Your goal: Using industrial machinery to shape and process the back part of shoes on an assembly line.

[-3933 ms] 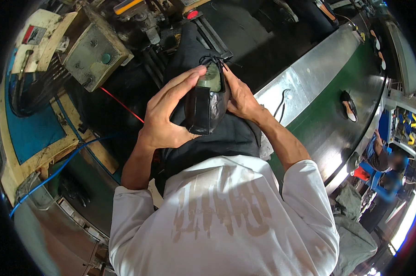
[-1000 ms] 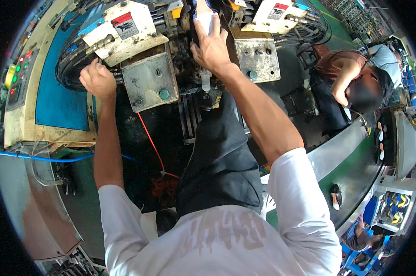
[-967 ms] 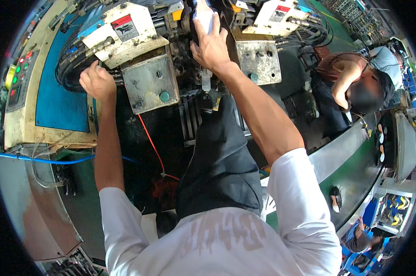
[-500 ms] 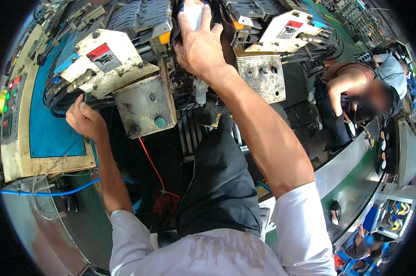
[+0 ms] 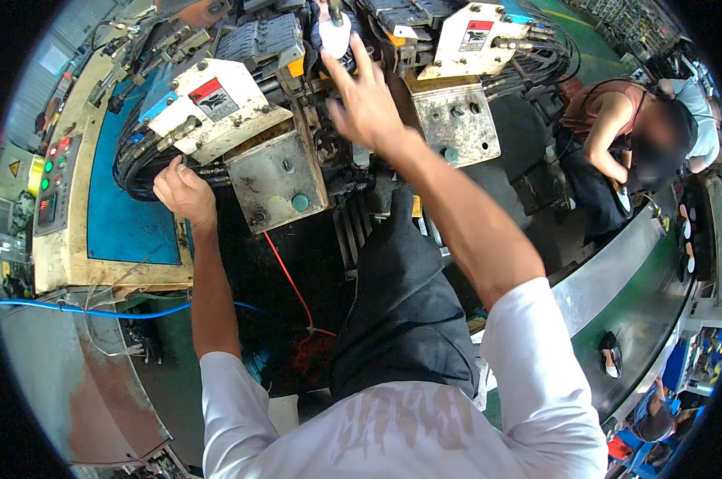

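My right hand is open, its fingers spread just short of a white shoe-sole-shaped piece. That piece sits at the top centre, in the middle of a dark, greasy machine, with a metal rod coming down onto it. Whatever lies under the white piece is mostly hidden. My left hand is closed, fingers curled together, beside the bundle of black hoses under the left cream bracket. What its fingertips grip, if anything, is hidden.
A control panel with lit buttons stands at the left. Worn metal plates jut toward me. A red cord and a blue hose run low. At the right, a person works near a green conveyor carrying shoes.
My right hand has drawn back off the white piece, toward me, with its fingers spread. The rod now shows on the piece. My left hand stays by the hoses; the whole view has shifted slightly.
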A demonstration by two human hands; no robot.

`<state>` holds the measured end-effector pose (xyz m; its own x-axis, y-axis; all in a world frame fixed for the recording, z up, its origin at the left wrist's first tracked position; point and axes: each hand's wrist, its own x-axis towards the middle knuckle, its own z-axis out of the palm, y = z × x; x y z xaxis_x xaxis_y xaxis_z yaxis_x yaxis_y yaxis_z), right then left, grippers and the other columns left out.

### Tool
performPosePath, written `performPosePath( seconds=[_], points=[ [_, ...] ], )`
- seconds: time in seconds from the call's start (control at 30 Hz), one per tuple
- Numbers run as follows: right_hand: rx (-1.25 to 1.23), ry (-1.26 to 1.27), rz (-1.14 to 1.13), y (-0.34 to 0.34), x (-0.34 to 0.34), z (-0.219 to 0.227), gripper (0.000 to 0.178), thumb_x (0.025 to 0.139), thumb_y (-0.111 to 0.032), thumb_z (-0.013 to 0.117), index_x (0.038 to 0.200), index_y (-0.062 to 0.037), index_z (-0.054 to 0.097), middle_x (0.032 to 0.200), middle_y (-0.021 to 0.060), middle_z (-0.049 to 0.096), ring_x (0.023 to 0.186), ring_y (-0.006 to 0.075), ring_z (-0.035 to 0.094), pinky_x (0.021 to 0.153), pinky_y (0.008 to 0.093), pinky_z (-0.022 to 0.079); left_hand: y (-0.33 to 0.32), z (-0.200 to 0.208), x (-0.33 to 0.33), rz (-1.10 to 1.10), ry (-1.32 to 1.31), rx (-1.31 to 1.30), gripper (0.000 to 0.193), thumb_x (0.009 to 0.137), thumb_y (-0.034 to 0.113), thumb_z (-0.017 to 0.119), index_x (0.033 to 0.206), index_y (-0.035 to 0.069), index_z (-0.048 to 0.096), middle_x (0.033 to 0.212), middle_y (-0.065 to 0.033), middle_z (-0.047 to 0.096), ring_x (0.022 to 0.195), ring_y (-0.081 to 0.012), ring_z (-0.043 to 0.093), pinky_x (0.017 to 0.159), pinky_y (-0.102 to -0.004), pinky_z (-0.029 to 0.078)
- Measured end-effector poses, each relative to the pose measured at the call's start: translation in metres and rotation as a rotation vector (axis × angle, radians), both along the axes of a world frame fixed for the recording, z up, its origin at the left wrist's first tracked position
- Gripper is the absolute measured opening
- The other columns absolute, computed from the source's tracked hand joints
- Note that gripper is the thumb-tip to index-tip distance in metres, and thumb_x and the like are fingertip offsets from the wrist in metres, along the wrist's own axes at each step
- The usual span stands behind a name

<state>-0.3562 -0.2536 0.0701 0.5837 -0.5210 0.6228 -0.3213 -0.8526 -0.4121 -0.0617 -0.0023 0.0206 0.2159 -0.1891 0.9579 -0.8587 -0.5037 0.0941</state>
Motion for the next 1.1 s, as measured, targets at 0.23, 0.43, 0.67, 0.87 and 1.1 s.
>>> performPosePath(
  seconds=[0.23,0.43,0.67,0.87,1.1],
  points=[
    [0.583,0.777,-0.113,0.139,-0.173,-0.238,0.064,0.104,-0.046,0.063,0.163,-0.0252,0.049,0.174,0.0175,0.035,0.149,0.0563,0.04,0.121,0.0642,0.04,-0.002,0.005,-0.005,0.025,-0.008,-0.002,0.022,0.101,0.014,0.059,0.109,0.006,0.078,0.102,-0.0151,0.067,0.1,-0.0378,0.063,0.091,-0.051,0.049],
    [0.687,0.723,-0.203,0.149,-0.191,-0.209,0.062,0.105,-0.045,0.061,0.163,-0.0254,0.051,0.177,0.0119,0.029,0.145,0.053,0.045,0.12,0.0626,0.042,-0.003,0.006,0.0,0.052,-0.038,-0.011,0.021,0.1,0.015,0.06,0.105,0.007,0.079,0.101,-0.0138,0.065,0.098,-0.0367,0.062,0.089,-0.0507,0.049],
    [0.664,0.772,-0.214,0.145,-0.175,-0.215,0.06,0.104,-0.046,0.061,0.159,-0.0225,0.056,0.172,0.014,0.036,0.139,0.0501,0.05,0.116,0.0612,0.045,0.0,0.0,0.001,0.066,0.015,-0.019,0.021,0.1,0.017,0.061,0.105,0.007,0.079,0.102,-0.0143,0.065,0.1,-0.0375,0.062,0.091,-0.0523,0.049],
    [0.622,0.791,-0.203,0.148,-0.164,-0.223,0.06,0.104,-0.046,0.063,0.158,-0.0215,0.056,0.17,0.0149,0.039,0.138,0.0505,0.053,0.114,0.0612,0.048,-0.002,0.002,-0.002,0.059,0.011,-0.013,0.021,0.099,0.016,0.06,0.104,0.008,0.079,0.102,-0.014,0.066,0.099,-0.0375,0.062,0.091,-0.0517,0.049],
    [0.614,0.796,-0.197,0.148,-0.158,-0.223,0.06,0.104,-0.045,0.063,0.158,-0.0208,0.056,0.169,0.0166,0.04,0.135,0.0509,0.054,0.112,0.062,0.048,-0.001,0.002,0.0,0.057,-0.022,-0.018,0.021,0.099,0.016,0.06,0.104,0.008,0.079,0.102,-0.0134,0.066,0.097,-0.0367,0.063,0.088,-0.0503,0.049]
  ],
)
